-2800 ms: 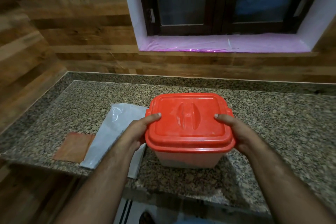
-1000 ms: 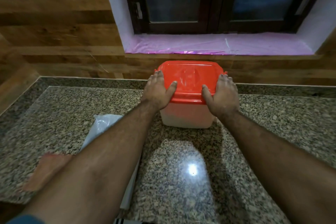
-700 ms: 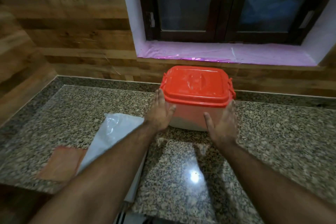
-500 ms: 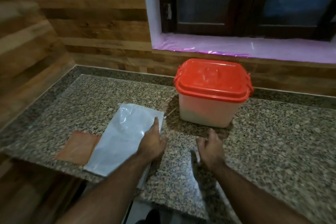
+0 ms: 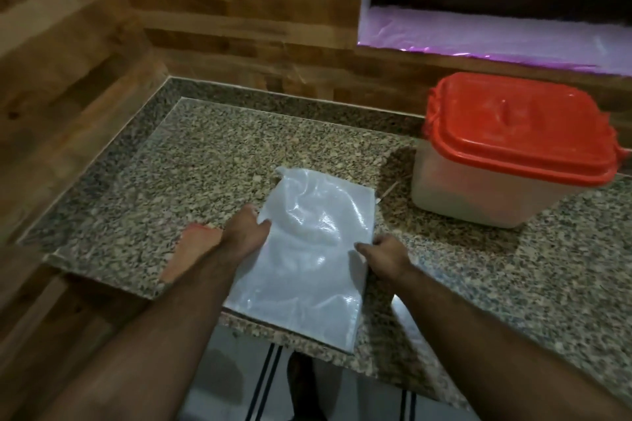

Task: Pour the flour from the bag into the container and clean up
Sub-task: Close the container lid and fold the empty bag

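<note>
The emptied white plastic flour bag (image 5: 307, 260) lies flat near the counter's front edge, its lower end hanging slightly over. My left hand (image 5: 244, 232) rests at the bag's left edge with the thumb on the plastic. My right hand (image 5: 384, 253) is at the right edge, fingers curled, pinching that edge. The container (image 5: 478, 195), translucent with a closed red lid (image 5: 519, 133), stands at the back right near the wall, apart from both hands.
An orange cloth (image 5: 193, 249) lies on the granite counter (image 5: 191, 181) just left of the bag, partly under my left forearm. Wood-panelled walls close the left and back sides. A window sill with purple film (image 5: 478, 41) runs above the container.
Both hands let go of the container after pushing it back to the wall. They came back to the bag, one at each side edge. The view swung left.
</note>
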Demonstrator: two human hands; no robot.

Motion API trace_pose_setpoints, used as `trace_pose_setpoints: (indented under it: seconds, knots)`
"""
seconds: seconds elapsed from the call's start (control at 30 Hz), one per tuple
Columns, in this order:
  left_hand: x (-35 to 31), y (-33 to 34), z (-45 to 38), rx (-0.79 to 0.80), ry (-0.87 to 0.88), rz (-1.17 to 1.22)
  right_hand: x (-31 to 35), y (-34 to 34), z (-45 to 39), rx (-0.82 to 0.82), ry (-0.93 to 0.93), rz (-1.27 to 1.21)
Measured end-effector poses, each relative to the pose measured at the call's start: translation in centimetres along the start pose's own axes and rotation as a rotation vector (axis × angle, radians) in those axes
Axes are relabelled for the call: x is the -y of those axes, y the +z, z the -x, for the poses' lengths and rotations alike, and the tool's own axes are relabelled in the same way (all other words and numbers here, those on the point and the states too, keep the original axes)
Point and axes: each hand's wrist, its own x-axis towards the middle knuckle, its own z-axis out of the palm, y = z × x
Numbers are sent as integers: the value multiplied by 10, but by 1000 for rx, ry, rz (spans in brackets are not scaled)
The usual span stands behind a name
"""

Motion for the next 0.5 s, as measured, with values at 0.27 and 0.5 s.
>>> trace_pose_setpoints:
  seconds: [0.27, 0.5]
  knots:
    - [26, -19, -56, 330, 50, 267, 27, 1, -7, 51, 177, -247]
    - [34, -32, -60, 461, 18, 420, 17, -17, -6, 236, 38, -338]
